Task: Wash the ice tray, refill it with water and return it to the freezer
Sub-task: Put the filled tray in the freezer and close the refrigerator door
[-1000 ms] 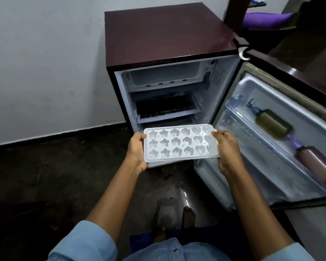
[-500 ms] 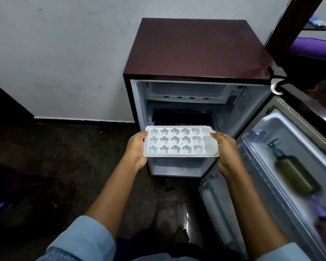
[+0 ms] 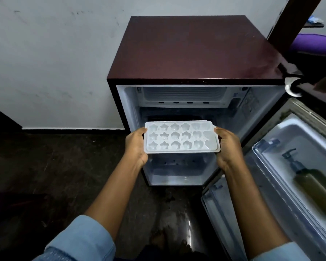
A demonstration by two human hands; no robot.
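One ice tray (image 3: pixel 181 137) nearer fridge (image 3: pixel 192 49), in closed grip of left hand (image 3: pixel 136 146), right hand (image 3: pixel 229 147).

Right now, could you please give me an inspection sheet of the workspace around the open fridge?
Surface: dark floor, glossy patch in front of the mini fridge.
Job's things: ice tray held level before the open mini fridge; freezer compartment at its top.
Clutter: pump bottle in the door shelf.
Grippers: left hand grips the tray's left end, right hand its right end.
Cables: nothing seen.
Surroundings: white wall behind; purple cushion upper right.
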